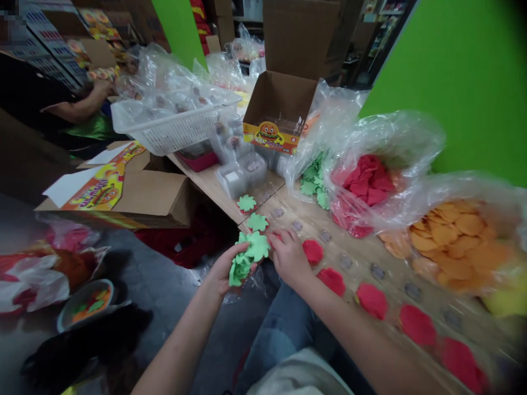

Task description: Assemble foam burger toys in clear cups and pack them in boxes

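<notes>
My left hand (224,269) grips a stack of green leaf-shaped foam pieces (246,257) just off the table's near edge. My right hand (289,257) is beside it, fingers pinched on the top green piece of the stack. Two green pieces (247,203) (257,222) lie on red pieces at the left end of a row. Several red foam pieces (332,280) continue the row to the right along the wooden table (313,225). Small clear cups (325,236) stand in a second row behind them.
Plastic bags of green (315,178), red (366,181) and orange foam pieces (448,233) sit at the back right. An open burger-printed box (280,109), a white basket (177,123) and clear containers (242,175) stand behind. Another person's arm (78,107) works at far left. Cardboard boxes (132,192) sit left.
</notes>
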Available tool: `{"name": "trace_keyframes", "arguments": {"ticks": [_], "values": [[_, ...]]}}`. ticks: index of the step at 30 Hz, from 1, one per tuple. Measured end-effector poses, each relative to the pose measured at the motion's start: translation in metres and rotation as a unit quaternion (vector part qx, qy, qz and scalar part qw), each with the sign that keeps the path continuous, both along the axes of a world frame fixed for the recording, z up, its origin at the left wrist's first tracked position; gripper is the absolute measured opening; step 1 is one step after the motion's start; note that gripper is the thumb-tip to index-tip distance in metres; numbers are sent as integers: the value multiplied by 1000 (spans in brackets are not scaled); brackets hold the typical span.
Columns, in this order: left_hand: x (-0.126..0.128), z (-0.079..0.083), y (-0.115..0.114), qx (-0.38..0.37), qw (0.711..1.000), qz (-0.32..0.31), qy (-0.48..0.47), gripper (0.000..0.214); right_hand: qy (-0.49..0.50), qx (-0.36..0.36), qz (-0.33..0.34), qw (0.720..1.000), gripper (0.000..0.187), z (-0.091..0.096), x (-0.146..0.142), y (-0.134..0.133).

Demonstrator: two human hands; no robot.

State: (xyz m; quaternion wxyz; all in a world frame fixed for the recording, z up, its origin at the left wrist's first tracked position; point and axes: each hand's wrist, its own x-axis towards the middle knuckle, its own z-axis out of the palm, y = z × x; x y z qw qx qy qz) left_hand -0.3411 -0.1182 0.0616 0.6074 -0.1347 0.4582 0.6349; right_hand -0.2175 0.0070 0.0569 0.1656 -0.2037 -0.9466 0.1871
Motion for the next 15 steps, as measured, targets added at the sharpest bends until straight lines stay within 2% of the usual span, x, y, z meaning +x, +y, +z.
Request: {"name": "trace_keyframes", "arguments": {"ticks": [3,6,10,12,13,14,15], "values": [[6,-11,-10,-6,999,-8,49,25,-62,70,-7,996,44,-12,-7,2],[3,-13,-25,-18,997,10,76,23,-104,110,8,988,42,-24,-24,9],[-3,-8,-40,-37,992,56,103,20,-91,126,30,987,36,-16,-37,11],[-5,-6,-40,-24,994,50,91,21,-34,59,25,997,37,-4,-33,6],[-4,-5,-39,-11,996,37,78,23,2,-8,17,1000,37,1,-28,2],[-3,-4,-36,5,998,18,65,25,33,-99,10,994,37,6,-23,-2],[-1,-3,-31,23,998,-4,58,27,52,-210,7,976,36,9,-17,-6]]}}
